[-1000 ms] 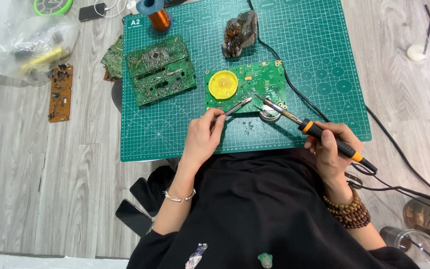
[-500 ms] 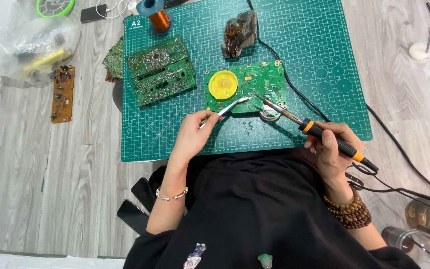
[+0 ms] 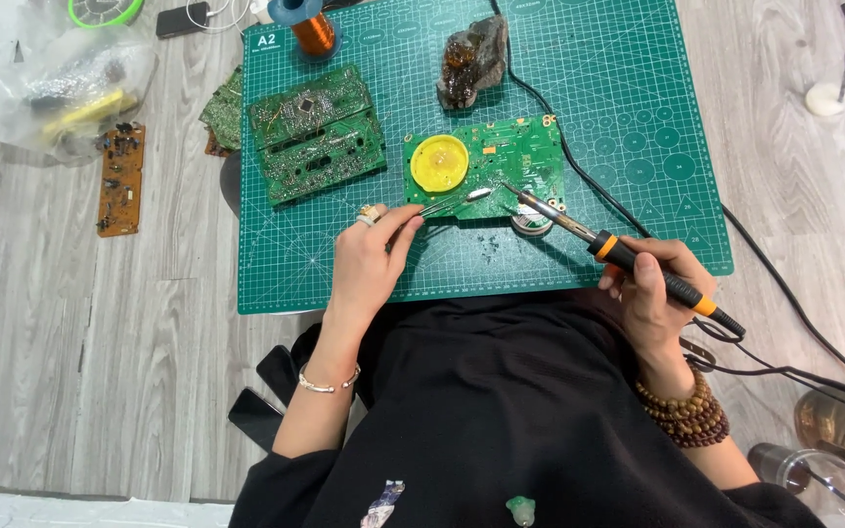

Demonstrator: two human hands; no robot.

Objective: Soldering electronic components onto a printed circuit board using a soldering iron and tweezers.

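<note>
While our left hand [image 3: 369, 259] pinches tweezers [image 3: 454, 200] steadying a green circuit board [image 3: 501, 161], our right hand [image 3: 649, 288] grips a soldering iron [image 3: 618, 252] pen-like, its tip beyond the fingers meeting the tweezers' tips.

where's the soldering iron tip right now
In the head view it rests on the right part of the green circuit board, held in the right hand, right of the yellow disc.

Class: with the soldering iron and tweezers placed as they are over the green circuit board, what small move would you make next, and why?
Probably lower the soldering iron tip the last bit onto the circuit board. The right hand holds its tip just beside the tweezers, which the left hand already holds with their ends over the board's lower edge.
</note>
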